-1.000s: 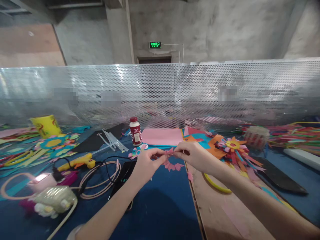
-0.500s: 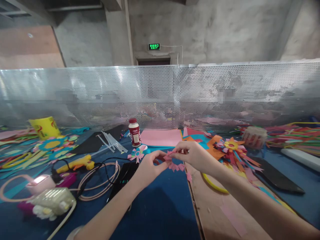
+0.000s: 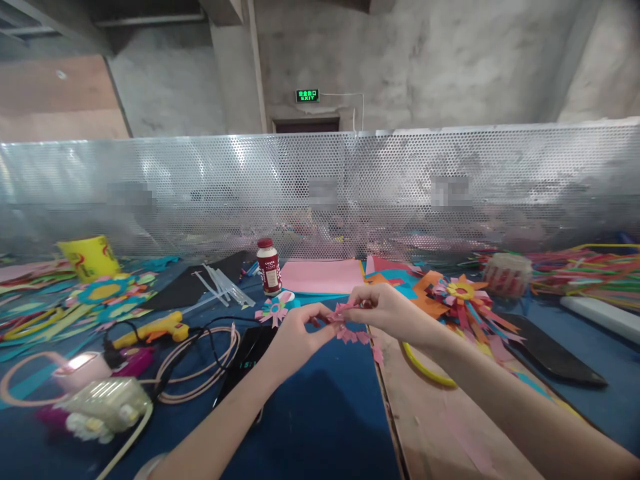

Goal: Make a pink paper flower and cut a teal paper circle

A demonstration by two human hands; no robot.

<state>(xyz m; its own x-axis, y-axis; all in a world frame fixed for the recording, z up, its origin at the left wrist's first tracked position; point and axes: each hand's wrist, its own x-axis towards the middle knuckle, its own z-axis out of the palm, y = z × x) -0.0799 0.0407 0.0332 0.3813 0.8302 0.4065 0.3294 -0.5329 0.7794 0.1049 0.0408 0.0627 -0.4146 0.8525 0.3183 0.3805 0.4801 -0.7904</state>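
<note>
Pinching thin, jagged-edged pink paper (image 3: 353, 337), left hand (image 3: 303, 335) and right hand (image 3: 393, 311) nearly meet.

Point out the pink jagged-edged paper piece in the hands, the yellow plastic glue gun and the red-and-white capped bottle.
Pink jagged-edged paper piece (image 3: 353, 336), head view: its spiky lower part.
Yellow plastic glue gun (image 3: 151, 329), head view: middle of its body.
Red-and-white capped bottle (image 3: 270, 273), head view: its front label.
</note>
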